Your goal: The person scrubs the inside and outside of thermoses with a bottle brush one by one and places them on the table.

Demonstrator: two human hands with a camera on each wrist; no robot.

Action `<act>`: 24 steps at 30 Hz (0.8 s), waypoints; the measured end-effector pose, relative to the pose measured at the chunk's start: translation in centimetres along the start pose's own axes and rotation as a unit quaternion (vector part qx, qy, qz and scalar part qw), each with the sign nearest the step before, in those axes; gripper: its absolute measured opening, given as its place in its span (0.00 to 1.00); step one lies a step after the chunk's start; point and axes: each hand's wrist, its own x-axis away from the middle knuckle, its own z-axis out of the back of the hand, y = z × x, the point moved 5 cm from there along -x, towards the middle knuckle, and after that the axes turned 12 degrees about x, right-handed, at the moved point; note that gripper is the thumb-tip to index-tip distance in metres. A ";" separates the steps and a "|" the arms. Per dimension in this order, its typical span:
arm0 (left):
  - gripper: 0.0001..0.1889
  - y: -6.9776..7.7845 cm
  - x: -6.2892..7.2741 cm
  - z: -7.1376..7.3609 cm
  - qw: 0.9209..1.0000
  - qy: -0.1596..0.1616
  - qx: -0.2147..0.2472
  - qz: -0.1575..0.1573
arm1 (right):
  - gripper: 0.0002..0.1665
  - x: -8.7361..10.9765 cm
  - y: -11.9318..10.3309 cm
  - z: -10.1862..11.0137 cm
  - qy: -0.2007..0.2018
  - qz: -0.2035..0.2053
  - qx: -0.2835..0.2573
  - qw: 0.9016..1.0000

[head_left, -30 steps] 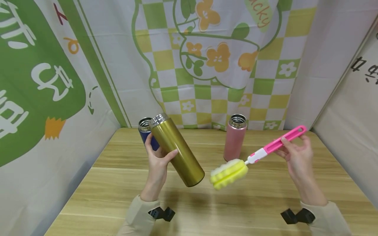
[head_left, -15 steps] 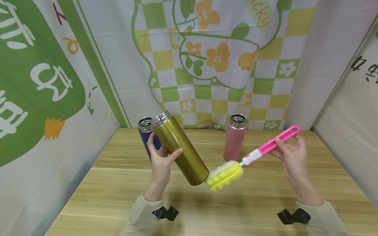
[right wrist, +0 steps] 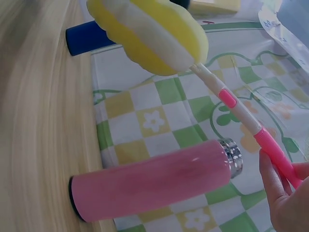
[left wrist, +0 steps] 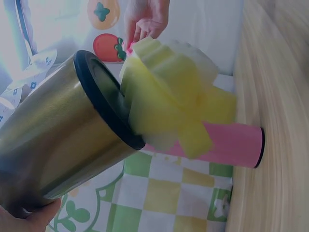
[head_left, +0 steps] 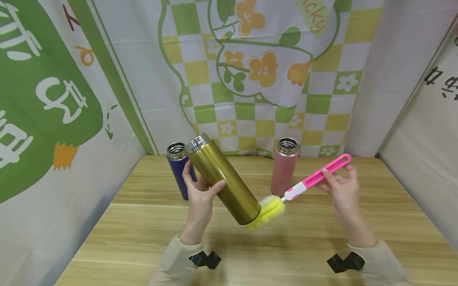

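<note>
My left hand (head_left: 201,194) grips a gold thermos flask (head_left: 225,180) in the air, tilted with its steel neck up to the left and its base down to the right. In my right hand (head_left: 345,194) I hold a bottle brush by its pink handle (head_left: 327,171). The brush's yellow and white sponge head (head_left: 272,210) is at the flask's base; in the left wrist view the sponge (left wrist: 169,92) overlaps the dark base rim (left wrist: 108,101). The right wrist view shows my thumb and fingers (right wrist: 275,179) on the handle.
A blue thermos flask (head_left: 177,171) without a lid stands behind my left hand, partly hidden by it. An uncapped pink thermos flask (head_left: 284,169) stands toward the back right of the wooden table (head_left: 304,254). Patterned cloth (head_left: 261,119) hangs along the table's back edge.
The brush has moved left, its sponge going from apart from the gold flask to its base. My left hand and the gold flask have shifted slightly right.
</note>
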 end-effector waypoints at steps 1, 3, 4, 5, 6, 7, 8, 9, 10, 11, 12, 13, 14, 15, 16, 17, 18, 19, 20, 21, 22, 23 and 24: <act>0.49 0.0 0.0 -0.1 1.000 -0.001 0.000 -0.003 | 0.34 -0.3 1.2 0.5 0.000 -0.002 0.011 1.000; 0.48 0.0 0.1 -0.2 1.000 0.000 -0.001 -0.008 | 0.34 0.3 0.9 -0.3 0.009 -0.014 0.025 1.000; 0.48 0.0 0.1 -0.3 1.000 0.002 -0.002 -0.010 | 0.34 1.1 -0.4 -1.4 0.016 -0.032 0.029 0.999; 0.48 0.0 0.2 -0.3 1.000 0.003 -0.002 -0.013 | 0.32 1.3 -0.1 -1.8 0.008 -0.039 0.009 0.999; 0.48 -0.1 0.2 -0.4 1.000 0.005 -0.003 -0.016 | 0.33 1.9 -0.8 -2.5 0.014 -0.037 0.024 0.999; 0.49 -0.1 0.3 -0.4 1.000 0.007 -0.003 -0.019 | 0.32 3.0 -2.6 -4.0 0.016 -0.051 0.023 0.998; 0.49 -0.1 0.3 -0.4 1.000 0.010 -0.003 -0.021 | 0.30 4.0 -4.6 -5.4 0.015 -0.059 0.021 0.998; 0.49 -0.2 0.3 -0.4 1.000 0.011 -0.004 -0.024 | 0.29 4.8 -6.2 -6.7 0.013 -0.067 0.012 0.998; 0.49 -0.2 0.3 -0.3 1.000 0.013 -0.005 -0.026 | 0.28 5.0 -6.5 -6.9 0.005 -0.059 0.010 0.998; 0.49 -0.2 0.3 -0.2 1.000 0.013 -0.007 -0.028 | 0.27 5.2 -6.7 -7.1 -0.001 -0.056 0.004 0.998; 0.49 -0.3 0.3 -0.1 0.999 0.013 -0.010 -0.029 | 0.27 5.9 -8.7 -8.2 0.007 -0.057 0.027 0.998; 0.49 -0.3 0.3 -0.1 0.999 0.013 -0.012 -0.030 | 0.27 5.8 -8.3 -8.0 -0.006 -0.043 0.001 0.999; 0.49 -0.4 0.4 0.0 0.999 0.013 -0.016 -0.031 | 0.26 5.8 -8.3 -7.9 -0.010 -0.038 -0.003 0.999; 0.50 -0.4 0.4 0.1 0.999 0.012 -0.022 -0.032 | 0.26 5.8 -8.3 -7.8 -0.011 -0.036 -0.007 0.999; 0.50 -0.4 0.4 0.2 0.999 0.012 -0.028 -0.033 | 0.26 5.7 -8.2 -7.6 -0.012 -0.034 -0.010 0.999; 0.50 -0.5 0.4 0.3 0.999 0.012 -0.033 -0.034 | 0.26 5.7 -8.2 -7.5 -0.008 -0.034 -0.017 0.999; 0.50 -0.5 0.4 0.4 0.999 0.011 -0.039 -0.035 | 0.26 5.7 -8.3 -7.4 -0.006 -0.035 -0.025 0.999; 0.50 -0.5 0.4 0.5 0.998 0.009 -0.046 -0.036 | 0.26 5.7 -8.4 -7.3 -0.006 -0.038 -0.035 0.999; 0.50 -0.5 0.4 0.5 0.998 0.009 -0.052 -0.036 | 0.26 5.9 -9.1 -7.5 0.004 -0.052 -0.023 0.998; 0.50 -0.5 0.5 0.6 0.998 0.007 -0.058 -0.037 | 0.25 6.0 -9.5 -7.6 0.009 -0.056 -0.031 0.998; 0.50 -0.4 0.5 0.6 0.997 0.005 -0.064 -0.038 | 0.25 6.0 -9.7 -7.5 0.012 -0.059 -0.044 0.997; 0.50 -0.4 0.5 0.7 0.997 0.002 -0.069 -0.039 | 0.25 6.0 -9.9 -7.4 0.019 -0.064 -0.051 0.996; 0.50 -0.4 0.5 0.7 0.997 -0.001 -0.072 -0.040 | 0.25 6.0 -10.0 -7.2 0.023 -0.065 -0.058 0.996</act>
